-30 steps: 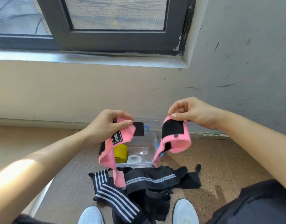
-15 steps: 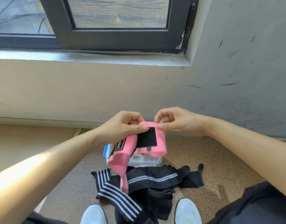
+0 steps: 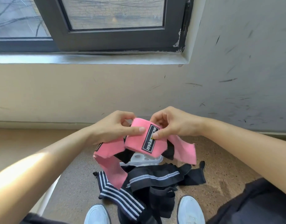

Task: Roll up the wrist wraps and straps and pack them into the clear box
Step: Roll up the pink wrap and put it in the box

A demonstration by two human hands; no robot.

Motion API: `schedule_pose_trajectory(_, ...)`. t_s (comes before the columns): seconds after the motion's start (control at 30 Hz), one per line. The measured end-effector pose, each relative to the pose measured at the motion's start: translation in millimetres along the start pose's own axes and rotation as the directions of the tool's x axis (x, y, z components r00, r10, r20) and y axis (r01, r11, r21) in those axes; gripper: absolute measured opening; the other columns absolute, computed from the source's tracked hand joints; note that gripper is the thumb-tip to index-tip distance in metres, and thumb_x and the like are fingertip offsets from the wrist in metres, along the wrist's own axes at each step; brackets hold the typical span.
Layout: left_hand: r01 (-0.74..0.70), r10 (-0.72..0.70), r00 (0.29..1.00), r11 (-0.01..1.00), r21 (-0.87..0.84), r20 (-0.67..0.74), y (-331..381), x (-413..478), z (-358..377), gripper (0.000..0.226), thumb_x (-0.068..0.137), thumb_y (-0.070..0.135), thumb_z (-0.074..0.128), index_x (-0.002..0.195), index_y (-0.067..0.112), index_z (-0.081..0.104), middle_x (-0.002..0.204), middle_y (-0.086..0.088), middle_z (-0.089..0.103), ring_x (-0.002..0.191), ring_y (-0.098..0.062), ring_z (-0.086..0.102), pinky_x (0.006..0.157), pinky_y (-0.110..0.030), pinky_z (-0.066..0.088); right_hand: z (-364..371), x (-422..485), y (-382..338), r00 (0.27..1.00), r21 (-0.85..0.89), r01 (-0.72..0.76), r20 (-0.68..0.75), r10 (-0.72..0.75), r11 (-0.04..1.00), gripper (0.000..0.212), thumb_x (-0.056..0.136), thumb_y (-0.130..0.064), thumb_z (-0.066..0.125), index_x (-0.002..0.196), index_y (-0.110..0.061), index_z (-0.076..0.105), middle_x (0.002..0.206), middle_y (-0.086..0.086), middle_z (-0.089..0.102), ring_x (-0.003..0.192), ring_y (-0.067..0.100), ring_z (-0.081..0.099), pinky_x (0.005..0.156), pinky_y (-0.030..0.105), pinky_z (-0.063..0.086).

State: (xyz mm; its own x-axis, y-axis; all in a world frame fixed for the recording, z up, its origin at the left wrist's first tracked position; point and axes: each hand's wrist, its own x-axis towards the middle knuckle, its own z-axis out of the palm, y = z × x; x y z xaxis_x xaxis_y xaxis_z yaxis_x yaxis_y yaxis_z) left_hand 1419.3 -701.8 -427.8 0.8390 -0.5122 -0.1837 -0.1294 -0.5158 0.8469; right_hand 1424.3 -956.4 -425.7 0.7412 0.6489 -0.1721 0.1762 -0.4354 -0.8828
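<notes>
Fingers (image 3: 135, 129) of left hand (image 3: 110, 128) and right hand (image 3: 174, 125) are pinching a half-rolled pink wrap (image 3: 137, 139) over the clear box (image 3: 152, 161), while black wraps (image 3: 155, 177) are lying unrolled below.

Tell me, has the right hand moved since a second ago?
Yes. The right hand has swung left, from right of the clear box to above it, meeting the left hand on the pink wrap.

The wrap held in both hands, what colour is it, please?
Pink wrap, black label; head view.
</notes>
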Motion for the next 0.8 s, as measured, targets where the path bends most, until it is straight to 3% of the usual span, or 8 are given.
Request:
schedule_pose_trajectory(0.17, -0.045, 0.044, 0.998, 0.998, -0.035, -0.035, 6, 2, 6, 0.022, 0.088, 0.027, 0.081, 0.090, 0.010, 0.068, 0.069, 0.000, 0.069, 0.062, -0.014, 0.063, 0.057, -0.026, 0.048, 3, 1, 3, 1.000, 0.042, -0.024, 0.010, 0.024, 0.999, 0.022, 0.091, -0.012, 0.076, 0.107, -0.001, 0.068, 0.097, 0.016, 0.073, 0.085, 0.019, 0.066, 0.079, 0.036, 0.052)
schedule_pose_trajectory(0.27, -0.052, 0.048, 0.998, 0.995, -0.089, -0.047, -1, -2, -1, 0.019, 0.085, 0.031, 0.078, 0.087, 0.015, 0.069, 0.073, -0.005, 0.071, 0.066, -0.016, 0.065, 0.058, -0.028, 0.050, -7, -4, 12, 0.991, 0.004, -0.091, 0.103, 0.090, 0.996, 0.023, 0.091, -0.013, 0.077, 0.111, -0.006, 0.069, 0.104, 0.017, 0.074, 0.088, 0.018, 0.067, 0.086, 0.041, 0.054)
schedule_pose_trajectory(0.4, -0.078, 0.063, 0.993, 0.984, -0.162, -0.095, -9, -4, -7, 0.030, 0.085, 0.031, 0.074, 0.100, 0.005, 0.070, 0.090, -0.026, 0.072, 0.076, -0.024, 0.069, 0.066, -0.035, 0.055, -3, -3, 16, 0.990, -0.029, -0.107, 0.088, 0.109, 0.994, 0.024, 0.091, -0.005, 0.073, 0.115, -0.010, 0.070, 0.094, 0.006, 0.072, 0.084, 0.011, 0.066, 0.083, 0.031, 0.055)
schedule_pose_trajectory(0.57, -0.097, 0.068, 0.984, 0.979, -0.178, -0.163, -10, -5, -9, 0.016, 0.095, 0.015, 0.067, 0.106, 0.005, 0.072, 0.087, -0.009, 0.077, 0.075, -0.014, 0.071, 0.063, -0.025, 0.056, 6, -1, 16, 0.992, -0.141, -0.103, 0.062, 0.112, 0.985, 0.005, 0.090, -0.012, 0.076, 0.093, -0.010, 0.072, 0.075, -0.005, 0.058, 0.066, 0.005, 0.052, 0.065, 0.019, 0.045)
schedule_pose_trajectory(0.63, -0.100, 0.066, 0.979, 0.981, -0.169, -0.193, -11, -5, -10, 0.015, 0.097, 0.013, 0.065, 0.106, 0.004, 0.072, 0.088, -0.010, 0.076, 0.074, -0.012, 0.070, 0.063, -0.023, 0.056, 12, -1, 18, 0.994, -0.195, -0.080, 0.060, 0.093, 0.977, 0.019, 0.091, -0.016, 0.076, 0.081, -0.006, 0.064, 0.071, -0.004, 0.053, 0.063, 0.007, 0.047, 0.064, 0.019, 0.041)
schedule_pose_trajectory(0.7, -0.088, 0.054, 0.974, 0.985, -0.147, -0.220, -14, -5, -12, 0.013, 0.098, 0.014, 0.065, 0.104, 0.006, 0.072, 0.089, -0.011, 0.076, 0.076, -0.013, 0.070, 0.064, -0.023, 0.056, 14, -2, 21, 0.989, -0.202, -0.107, 0.078, 0.125, 0.974, 0.019, 0.092, -0.021, 0.075, 0.086, -0.006, 0.066, 0.077, -0.005, 0.063, 0.067, 0.005, 0.055, 0.070, 0.018, 0.044)
schedule_pose_trajectory(0.8, -0.073, 0.036, 0.969, 0.987, -0.145, -0.246, -17, -5, -16, 0.010, 0.098, 0.017, 0.065, 0.099, 0.011, 0.073, 0.084, -0.003, 0.075, 0.074, -0.012, 0.069, 0.064, -0.023, 0.056, 14, -4, 27, 0.982, -0.043, -0.147, 0.113, 0.151, 0.988, 0.030, 0.096, -0.025, 0.071, 0.090, 0.004, 0.062, 0.079, 0.009, 0.056, 0.073, 0.017, 0.052, 0.074, 0.028, 0.044)
